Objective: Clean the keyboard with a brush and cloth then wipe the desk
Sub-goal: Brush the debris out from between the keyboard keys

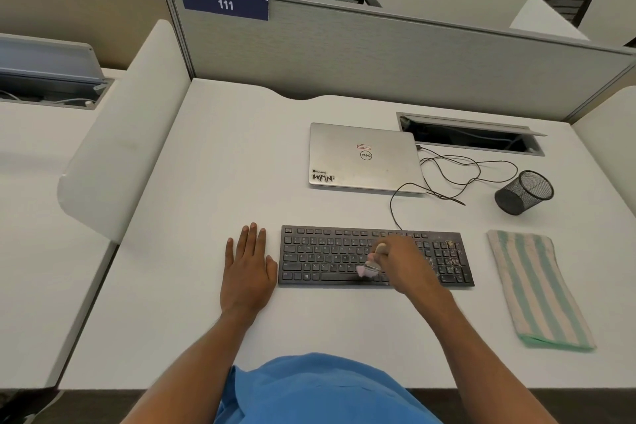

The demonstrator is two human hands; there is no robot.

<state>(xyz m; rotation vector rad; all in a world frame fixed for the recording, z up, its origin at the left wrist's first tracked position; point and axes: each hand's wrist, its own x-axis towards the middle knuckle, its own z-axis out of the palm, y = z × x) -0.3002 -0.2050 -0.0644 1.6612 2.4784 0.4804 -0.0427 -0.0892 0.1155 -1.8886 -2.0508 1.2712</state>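
Observation:
A black keyboard point(323, 258) lies flat on the white desk point(213, 155), with pale crumbs scattered over its right-hand keys. My right hand point(404, 262) grips a small brush point(370, 267) by its wooden handle; the pinkish bristles touch the keys near the space bar. My left hand point(248, 267) rests flat on the desk, fingers straight, just left of the keyboard. A folded cloth point(537, 289) with green and beige stripes lies on the desk to the right of the keyboard.
A shut silver laptop point(361, 158) sits behind the keyboard, with a black cable point(464, 172) looping to its right. A black mesh cup point(525, 192) lies on its side at the right. An open cable hatch point(471, 134) is at the back, before the grey partition point(378, 55).

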